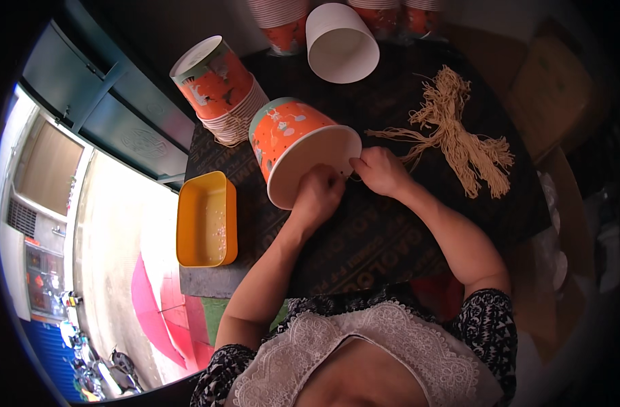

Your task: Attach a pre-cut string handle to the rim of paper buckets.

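Note:
An orange paper bucket with a green base band and white inside lies tilted on the table, its mouth toward me. My left hand reaches into the mouth, fingers curled closed beside the inner wall near the rim; what they hold is hidden. At the rim's right side, my right hand is closed in a pinch, with a bit of pale cord showing just below its fingertips. Right of that hand lies a bundle of beige cords, some strands trailing toward the bucket.
Stacked orange buckets stand at the far left, cords hanging over their lower rims. A white bucket lies at the back, near more stacks. A yellow tub with small bits inside sits by the dark table's left edge.

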Action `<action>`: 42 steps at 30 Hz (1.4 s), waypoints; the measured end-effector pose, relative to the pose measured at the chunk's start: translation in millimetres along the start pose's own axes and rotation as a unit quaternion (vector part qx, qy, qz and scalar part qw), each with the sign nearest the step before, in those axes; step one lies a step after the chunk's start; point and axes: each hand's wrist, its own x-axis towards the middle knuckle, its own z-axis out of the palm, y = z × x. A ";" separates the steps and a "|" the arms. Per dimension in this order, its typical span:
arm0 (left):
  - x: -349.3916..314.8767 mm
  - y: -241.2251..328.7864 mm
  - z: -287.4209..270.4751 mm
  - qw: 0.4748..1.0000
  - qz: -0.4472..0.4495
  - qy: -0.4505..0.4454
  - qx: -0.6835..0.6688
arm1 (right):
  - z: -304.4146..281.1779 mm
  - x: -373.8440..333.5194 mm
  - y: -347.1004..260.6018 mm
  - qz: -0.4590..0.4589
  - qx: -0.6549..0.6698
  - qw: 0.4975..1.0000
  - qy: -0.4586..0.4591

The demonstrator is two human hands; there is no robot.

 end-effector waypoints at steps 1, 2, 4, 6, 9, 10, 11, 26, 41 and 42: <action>-0.5 -0.2 1.0 0.999 0.008 0.022 -0.023 | -0.8 0.1 0.6 0.000 0.012 1.000 -0.009; -0.7 -0.6 1.4 0.998 0.016 0.044 -0.045 | -1.4 0.4 0.1 0.000 0.012 1.000 -0.009; 0.0 -6.6 5.4 0.996 0.031 0.065 -0.058 | -1.9 0.8 -1.2 -0.003 0.015 1.000 -0.018; 0.9 -7.0 7.0 0.993 0.049 0.084 -0.073 | -1.5 1.1 0.5 -0.007 0.009 1.000 -0.015; 1.7 4.0 3.2 0.988 -0.040 0.063 -0.134 | -3.4 0.9 -0.8 -0.006 0.007 1.000 -0.018; 1.5 10.7 0.1 0.979 -0.098 0.040 -0.177 | -4.5 0.7 -1.7 -0.001 0.011 1.000 -0.024; 1.0 16.3 -2.7 0.963 -0.155 0.018 -0.218 | -4.8 0.5 -2.6 -0.001 0.011 1.000 -0.024; 7.4 15.5 -0.2 0.940 -0.172 -0.007 -0.295 | -2.4 1.2 -1.5 0.013 0.009 1.000 -0.022; 10.9 18.3 -7.6 0.926 -0.173 -0.006 -0.334 | -16.8 -5.4 -4.5 0.005 0.031 0.998 -0.062; 10.8 17.4 -8.0 0.926 -0.174 -0.005 -0.334 | -20.2 -7.5 -7.4 -0.006 0.048 0.995 -0.083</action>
